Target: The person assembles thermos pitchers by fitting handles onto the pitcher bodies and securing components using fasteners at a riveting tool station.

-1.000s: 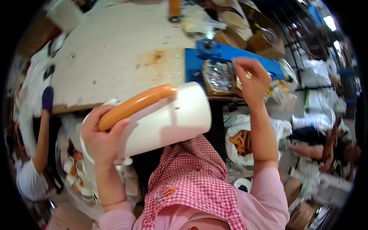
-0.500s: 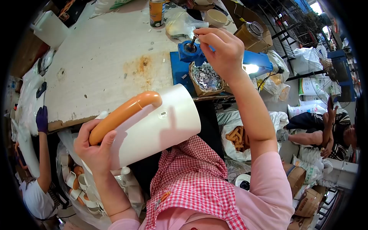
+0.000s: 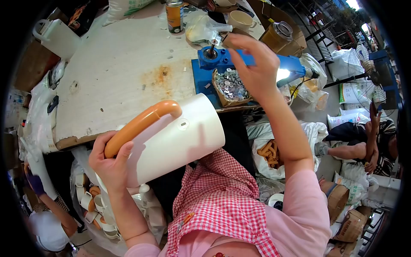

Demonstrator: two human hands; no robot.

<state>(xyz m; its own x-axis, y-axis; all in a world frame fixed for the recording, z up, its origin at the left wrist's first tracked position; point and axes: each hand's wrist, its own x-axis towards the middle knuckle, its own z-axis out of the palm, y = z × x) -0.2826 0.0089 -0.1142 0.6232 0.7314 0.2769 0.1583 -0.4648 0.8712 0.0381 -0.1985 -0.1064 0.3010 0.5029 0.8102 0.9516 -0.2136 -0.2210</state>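
Observation:
My left hand point(image 3: 112, 167) is closed around the lower end of an orange curved handle point(image 3: 141, 126). That handle lies along the side of a large white cylindrical jug body point(image 3: 175, 150), tilted above my lap. A small slotted recess shows in the white wall near the handle's upper end. My right hand point(image 3: 259, 70) hangs beside the upright spindle point(image 3: 212, 46) of a blue machine point(image 3: 209, 59), thumb and fingers apart and fingertips blurred. Something small and shiny sits on the spindle's tip. Below this hand is a cardboard box point(image 3: 221, 95) of small metal pieces.
An orange spray can point(image 3: 174, 17) and a beige cup point(image 3: 241, 19) stand at the table's back. A lamp point(image 3: 282, 75) shines on the right. Bags of orange handles point(image 3: 269, 153) and of white cups point(image 3: 87, 201) flank my lap. Other people are at both sides.
My right hand has drawn back slightly to the right from the spindle tip, its fingers parting. My left hand and the jug body have barely moved. The co-worker's gloved hand at left has dropped.

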